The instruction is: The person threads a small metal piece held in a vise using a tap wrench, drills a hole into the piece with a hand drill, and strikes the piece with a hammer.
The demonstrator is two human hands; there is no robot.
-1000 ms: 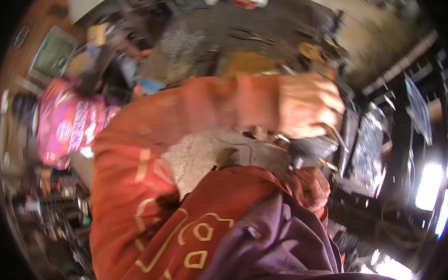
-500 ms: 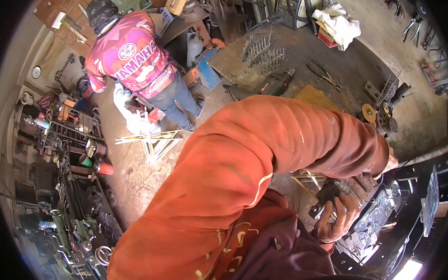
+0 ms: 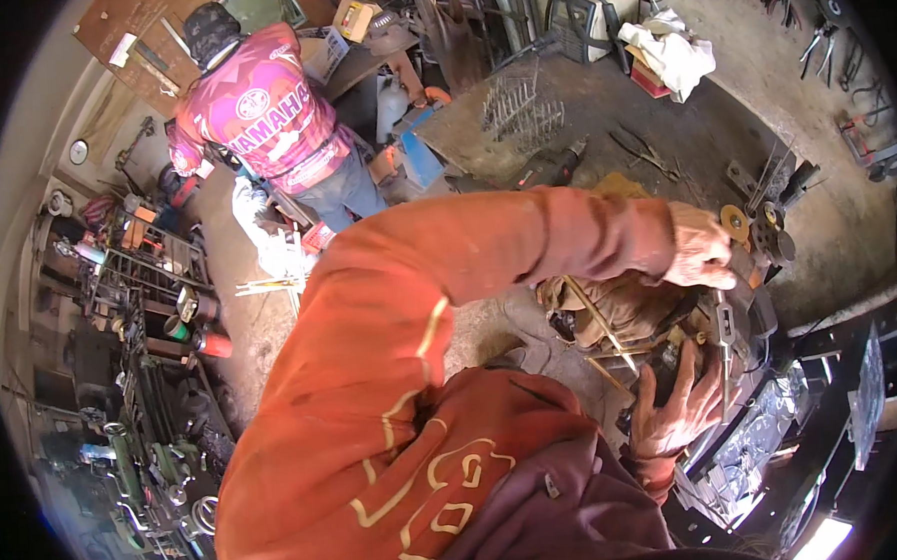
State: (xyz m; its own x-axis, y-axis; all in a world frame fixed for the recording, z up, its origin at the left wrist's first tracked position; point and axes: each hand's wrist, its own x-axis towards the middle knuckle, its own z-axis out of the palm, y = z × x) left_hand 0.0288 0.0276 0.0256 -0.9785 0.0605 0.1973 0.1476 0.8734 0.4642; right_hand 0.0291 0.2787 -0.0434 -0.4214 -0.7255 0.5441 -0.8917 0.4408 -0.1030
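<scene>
My left hand (image 3: 702, 249), at the end of the orange sleeve, is closed around the upper end of a metal tap wrench (image 3: 724, 318). The tool hangs roughly lengthwise in view, with a slotted middle and a thin lower handle. Below it, my right hand (image 3: 676, 398) has its fingers stretched and apart, close beside that lower handle; whether they touch is hard to tell. Dark metal parts behind the fingers are mostly hidden. A thin light-coloured metal bar (image 3: 601, 323) slants down toward my right thumb, over a brown cloth (image 3: 625, 307).
Grinding discs (image 3: 767, 234) stand on the workbench (image 3: 651, 111) beyond my left hand. Also there are a drill (image 3: 554, 163), long-handled pliers (image 3: 643, 151) and a wire rack (image 3: 521, 112). Another person (image 3: 271, 118) stands at upper left, back turned. Cluttered metal shelves (image 3: 147, 263) line the left.
My left hand has come back leftward from the far right and now shows the tap wrench. My right hand has opened out from the dark metal part. The cloth and slanting bar have come into view.
</scene>
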